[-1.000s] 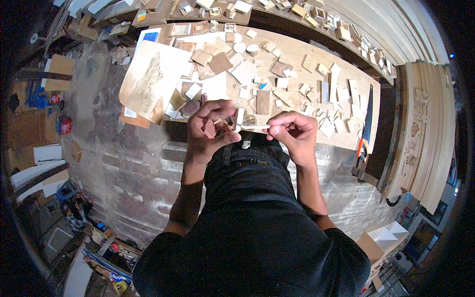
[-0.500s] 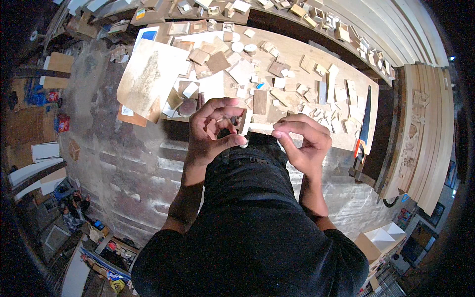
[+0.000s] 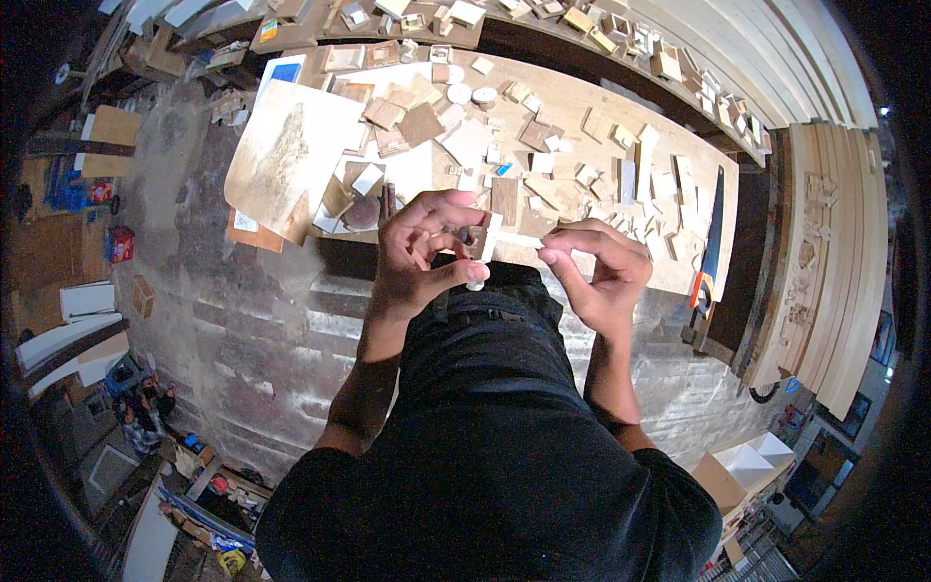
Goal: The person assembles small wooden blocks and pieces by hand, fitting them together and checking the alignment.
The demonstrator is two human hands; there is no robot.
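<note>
Wood piece (image 3: 492, 237) pinched between thumb and fingers of left hand (image 3: 409, 257), over near edge of bench (image 3: 564, 100); probably light, stiff, best gripped edgewise. Nearby, right hand (image 3: 603, 274) with fingers close together, contents impossible to tell.

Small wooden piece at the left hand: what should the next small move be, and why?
Probably ease the right hand toward the small wooden piece: the left hand already holds it between fingers and thumb, while the right fingertips sit apart from it. Whether they pinch anything is unclear.
</note>
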